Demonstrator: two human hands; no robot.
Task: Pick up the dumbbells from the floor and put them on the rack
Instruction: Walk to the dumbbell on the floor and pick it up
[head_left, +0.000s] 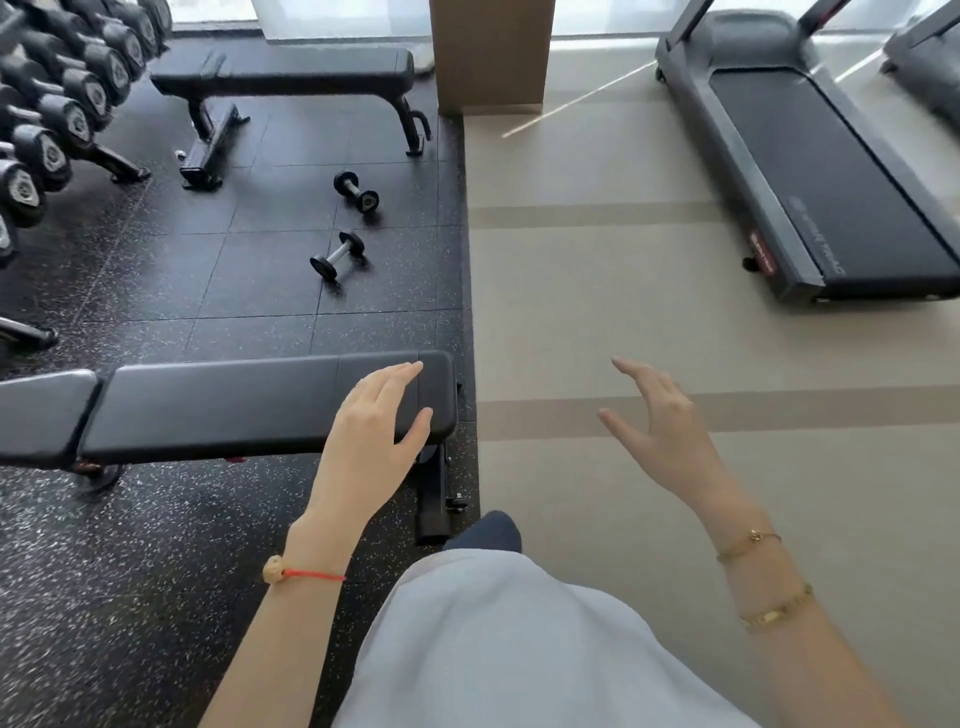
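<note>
Both your hands, left hand (371, 431) and right hand (662, 423), are spread and empty, 2 dumbbells (356, 191) (337, 255) lie on the floor (249, 270) beyond the near bench (218, 405), so you risk tripping on it.

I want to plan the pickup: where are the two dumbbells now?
Both dumbbells lie on the black rubber floor between the two benches, right of the rack.

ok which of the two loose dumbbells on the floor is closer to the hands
The nearer dumbbell, with its bare metal handle showing, lies closer to both open hands than the farther dumbbell, which sits beyond it toward the flat bench.
</note>
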